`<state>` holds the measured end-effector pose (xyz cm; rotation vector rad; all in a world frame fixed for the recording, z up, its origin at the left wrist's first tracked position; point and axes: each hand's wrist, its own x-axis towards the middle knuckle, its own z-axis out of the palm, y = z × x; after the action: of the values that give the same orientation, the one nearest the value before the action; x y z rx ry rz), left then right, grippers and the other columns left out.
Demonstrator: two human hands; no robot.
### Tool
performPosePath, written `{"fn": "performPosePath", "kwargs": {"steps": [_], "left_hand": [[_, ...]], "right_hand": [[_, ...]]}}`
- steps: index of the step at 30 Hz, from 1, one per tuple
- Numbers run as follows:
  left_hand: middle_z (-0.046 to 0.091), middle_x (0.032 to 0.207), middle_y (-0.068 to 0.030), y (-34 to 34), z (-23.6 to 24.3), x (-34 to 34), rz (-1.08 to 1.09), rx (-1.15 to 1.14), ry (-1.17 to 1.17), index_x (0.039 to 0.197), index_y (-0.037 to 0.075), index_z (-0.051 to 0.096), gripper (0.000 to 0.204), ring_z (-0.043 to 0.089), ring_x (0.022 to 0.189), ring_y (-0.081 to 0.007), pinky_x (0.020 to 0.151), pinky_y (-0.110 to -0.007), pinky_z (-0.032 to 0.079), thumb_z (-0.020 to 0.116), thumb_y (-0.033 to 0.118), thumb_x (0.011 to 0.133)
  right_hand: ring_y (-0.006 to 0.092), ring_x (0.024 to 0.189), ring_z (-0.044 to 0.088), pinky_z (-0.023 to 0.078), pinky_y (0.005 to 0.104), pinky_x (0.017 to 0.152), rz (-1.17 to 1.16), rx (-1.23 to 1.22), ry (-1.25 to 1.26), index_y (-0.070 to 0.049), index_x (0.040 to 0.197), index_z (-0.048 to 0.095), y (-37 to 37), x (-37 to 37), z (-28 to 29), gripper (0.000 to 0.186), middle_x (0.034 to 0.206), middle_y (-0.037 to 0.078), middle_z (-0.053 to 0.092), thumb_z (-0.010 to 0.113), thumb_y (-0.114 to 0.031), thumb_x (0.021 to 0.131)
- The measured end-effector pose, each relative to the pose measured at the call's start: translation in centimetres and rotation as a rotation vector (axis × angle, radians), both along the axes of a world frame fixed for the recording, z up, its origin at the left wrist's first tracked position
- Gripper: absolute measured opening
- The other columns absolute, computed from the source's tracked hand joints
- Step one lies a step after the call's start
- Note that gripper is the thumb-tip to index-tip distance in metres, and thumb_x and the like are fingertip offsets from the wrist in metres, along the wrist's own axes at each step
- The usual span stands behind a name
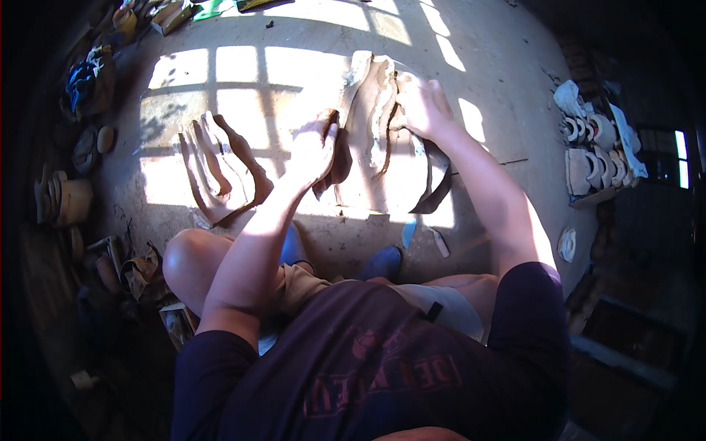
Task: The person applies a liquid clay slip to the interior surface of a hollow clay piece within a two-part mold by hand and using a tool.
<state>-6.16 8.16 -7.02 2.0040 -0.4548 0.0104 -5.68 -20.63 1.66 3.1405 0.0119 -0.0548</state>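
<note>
A large wavy-sided, clay-coloured piece (368,140) with long grooves stands or lies on the floor before me; its exact kind is unclear. My left hand (316,143) is closed around its left edge, the fingers partly in dark shadow. Farther up, my right hand (421,109) grips its right side, washed out by bright sun. A smaller grooved piece (257,176) of the same colour rests to the left, apart from my hands. Nearer my feet lie a flat blue strip (409,232) and a thin pale tool (440,243).
Window light falls in bright patches over the concrete floor (309,29). Curved, ring-like pale pieces (599,165) are stacked at the right. Along the left stand a tan container (76,200) and a blue cloth or bag (82,81). My bent knee (193,259) is close below the smaller piece.
</note>
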Motion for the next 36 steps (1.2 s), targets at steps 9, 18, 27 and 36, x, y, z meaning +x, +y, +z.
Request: {"fn": "performPosePath", "kwargs": {"steps": [9, 18, 27, 36], "left_hand": [[0.072, 0.113, -0.0289, 0.4, 2.5, 0.9, -0.082, -0.013, 0.133, 0.135, 0.002, 0.066, 0.036, 0.069, 0.107, -0.0465, 0.097, -0.053, 0.053, 0.055, 0.023, 0.108], [0.069, 0.133, -0.0246, 0.6, 2.6, 1.7, -0.127, 0.034, 0.161, 0.144, 0.005, 0.063, 0.042, 0.066, 0.126, -0.0413, 0.108, -0.046, 0.05, 0.054, 0.028, 0.111], [0.071, 0.126, -0.0264, 0.4, 1.6, 2.0, -0.1, -0.028, 0.027, 0.139, 0.002, 0.063, 0.037, 0.068, 0.117, -0.0439, 0.103, -0.046, 0.053, 0.055, 0.019, 0.107], [0.07, 0.126, -0.0267, 0.4, 1.0, 1.4, -0.077, -0.019, 0.064, 0.139, 0.002, 0.064, 0.038, 0.067, 0.117, -0.0443, 0.102, -0.048, 0.053, 0.057, 0.023, 0.108]], "right_hand": [[0.0288, 0.113, 0.067, 0.048, 0.0449, 0.101, 0.109, -0.389, 0.322, -0.014, 0.104, 0.08, 1.0, 6.4, 5.4, 0.026, 0.109, 0.01, 0.077, 0.083, -0.029, 0.083], [0.034, 0.113, 0.072, 0.056, 0.0464, 0.096, -0.149, 0.09, 0.254, -0.015, 0.116, 0.078, -2.3, 8.8, 6.8, 0.034, 0.123, 0.014, 0.076, 0.074, -0.022, 0.083], [0.0379, 0.102, 0.075, 0.059, 0.0469, 0.089, -0.039, -0.106, 0.584, -0.005, 0.108, 0.079, 2.5, -0.4, 6.4, 0.035, 0.107, 0.021, 0.078, 0.065, -0.018, 0.079], [0.0353, 0.093, 0.075, 0.061, 0.0448, 0.082, 0.298, -0.241, 0.962, -0.008, 0.101, 0.08, 5.7, -4.6, 5.1, 0.038, 0.103, 0.014, 0.078, 0.061, -0.04, 0.093]]}}
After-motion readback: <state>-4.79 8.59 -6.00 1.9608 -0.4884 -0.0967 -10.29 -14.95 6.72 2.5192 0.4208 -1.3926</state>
